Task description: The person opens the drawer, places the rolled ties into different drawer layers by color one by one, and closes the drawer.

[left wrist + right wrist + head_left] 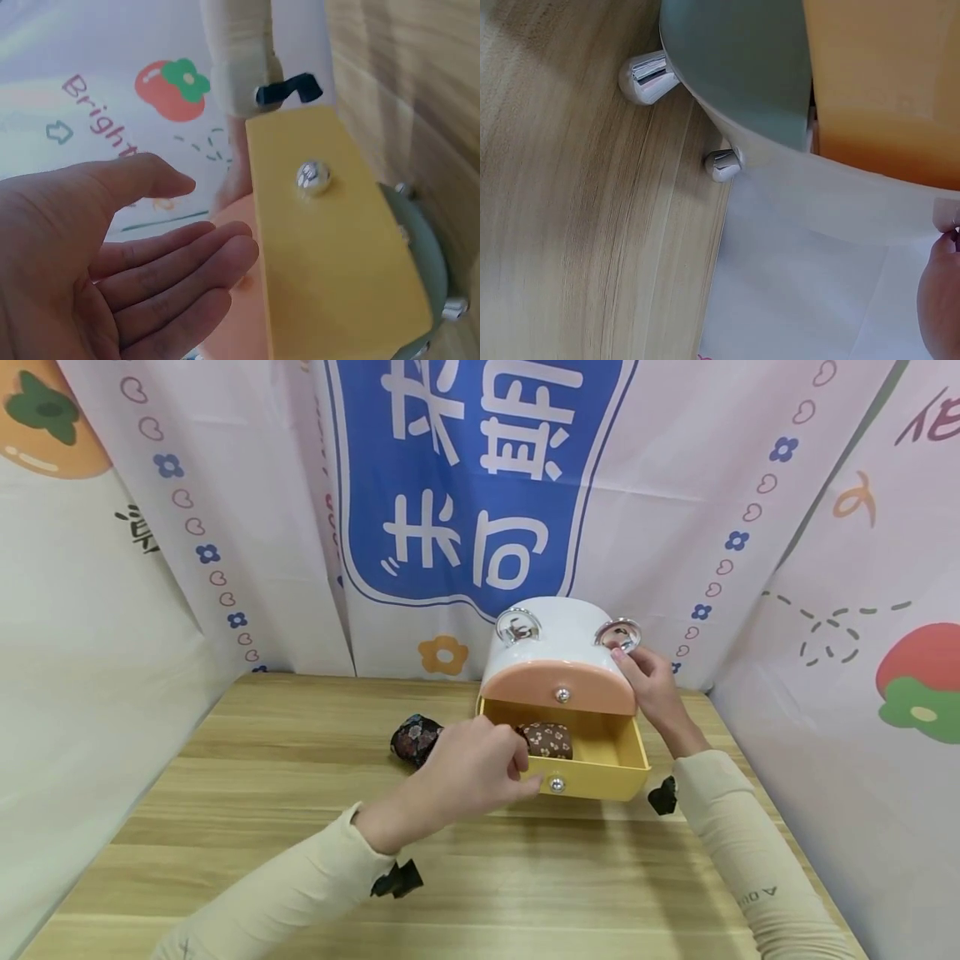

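A white storage box (558, 631) with round silver ears stands at the back of the table. Its pink upper drawer (525, 685) is closed, and its yellow lower drawer (600, 783) is pulled out. Inside the yellow drawer lies a brown flower-patterned cloth bundle (549, 740). My left hand (480, 768) hovers at the drawer's front left corner, fingers loosely bent with nothing in them, as the left wrist view shows. My right hand (656, 689) holds the box's right side, thumb at the base of the right silver ear (619, 633).
A dark floral cloth bundle (415, 740) lies on the wooden table (247, 777) left of the box, partly behind my left hand. Silver feet (649, 77) hold the box up off the table. Printed cloth walls (247, 527) enclose the back and sides.
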Demonstrator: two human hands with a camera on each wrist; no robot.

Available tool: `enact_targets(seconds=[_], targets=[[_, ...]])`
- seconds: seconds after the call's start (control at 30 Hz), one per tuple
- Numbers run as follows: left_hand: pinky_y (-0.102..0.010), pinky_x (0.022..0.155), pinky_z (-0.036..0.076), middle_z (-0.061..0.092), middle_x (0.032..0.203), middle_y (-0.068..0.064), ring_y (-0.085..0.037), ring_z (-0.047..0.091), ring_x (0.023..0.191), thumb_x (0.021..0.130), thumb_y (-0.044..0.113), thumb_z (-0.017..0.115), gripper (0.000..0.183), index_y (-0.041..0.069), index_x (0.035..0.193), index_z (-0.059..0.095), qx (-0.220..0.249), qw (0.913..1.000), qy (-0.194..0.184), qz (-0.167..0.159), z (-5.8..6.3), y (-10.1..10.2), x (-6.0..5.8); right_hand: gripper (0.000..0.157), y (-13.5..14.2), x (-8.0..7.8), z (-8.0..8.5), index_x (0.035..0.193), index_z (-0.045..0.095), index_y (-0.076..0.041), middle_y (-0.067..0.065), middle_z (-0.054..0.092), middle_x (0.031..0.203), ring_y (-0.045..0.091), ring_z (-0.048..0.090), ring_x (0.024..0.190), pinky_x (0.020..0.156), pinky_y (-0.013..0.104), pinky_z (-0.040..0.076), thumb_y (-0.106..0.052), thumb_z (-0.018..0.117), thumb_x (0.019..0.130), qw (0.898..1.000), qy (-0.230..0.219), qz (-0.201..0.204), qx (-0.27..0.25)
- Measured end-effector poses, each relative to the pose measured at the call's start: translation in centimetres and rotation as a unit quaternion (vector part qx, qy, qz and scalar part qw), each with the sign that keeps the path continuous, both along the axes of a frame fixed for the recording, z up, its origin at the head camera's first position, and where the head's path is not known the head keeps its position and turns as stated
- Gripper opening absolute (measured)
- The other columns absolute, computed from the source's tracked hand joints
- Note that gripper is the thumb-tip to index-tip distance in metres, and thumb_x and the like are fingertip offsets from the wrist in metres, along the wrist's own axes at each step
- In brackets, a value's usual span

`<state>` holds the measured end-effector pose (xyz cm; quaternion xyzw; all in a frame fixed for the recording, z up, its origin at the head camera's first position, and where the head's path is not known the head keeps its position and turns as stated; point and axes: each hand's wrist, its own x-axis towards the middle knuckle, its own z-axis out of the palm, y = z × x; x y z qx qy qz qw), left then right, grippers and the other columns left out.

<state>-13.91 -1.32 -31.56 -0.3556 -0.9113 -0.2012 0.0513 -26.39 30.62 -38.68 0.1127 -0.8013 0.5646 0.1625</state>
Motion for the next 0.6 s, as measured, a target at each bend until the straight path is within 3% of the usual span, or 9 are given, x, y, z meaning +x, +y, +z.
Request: enact_targets(seconds=[0.13,0.3,0.47,0.6], targets=[[-0.019,0.043,0.026,0.038,0.048,0.016,0.000,0.034,0.049,0.091,0.032,0.079,0.044,0.023,0.054,0.056,0.002,0.9998,-0.019,-0.010,-1.4,0.4,0.6,0.042,0.2,0.0,0.2,0.133,0.066,0.001,-0.016,0.069,0.104,0.005,0.062,0.095,0.084,0.015,0.052,-0.032,0.058,0.108,1.000,-0.009,-0.001,0.003],[-0.016,0.043,0.024,0.036,0.049,0.016,0.001,0.031,0.047,0.092,0.033,0.079,0.046,0.023,0.055,0.056,-0.003,0.9991,-0.043,-0.006,-3.3,0.9,1.2,0.045,0.2,-0.1,0.2,0.137,0.064,0.002,-0.017,0.069,0.107,0.005,0.062,0.099,0.086,0.015,0.052,-0.032,0.058,0.108,1.000,-0.015,-0.002,0.000],[-0.013,0.040,0.017,0.030,0.045,0.017,0.004,0.024,0.042,0.093,0.030,0.080,0.053,0.023,0.051,0.048,0.017,0.9987,-0.049,0.001,-5.0,1.5,1.6,0.049,0.1,0.0,0.2,0.142,0.063,-0.003,-0.017,0.069,0.115,0.005,0.063,0.105,0.089,0.014,0.052,-0.038,0.058,0.107,1.000,-0.025,-0.003,0.005],[-0.013,0.040,0.015,0.025,0.045,0.018,0.005,0.020,0.043,0.092,0.029,0.080,0.058,0.023,0.050,0.040,0.028,0.9991,-0.032,0.005,-6.1,2.2,1.8,0.049,0.1,0.1,0.2,0.141,0.064,-0.004,-0.016,0.070,0.115,0.006,0.065,0.104,0.088,0.015,0.054,-0.040,0.058,0.107,1.000,-0.022,-0.005,0.009]])
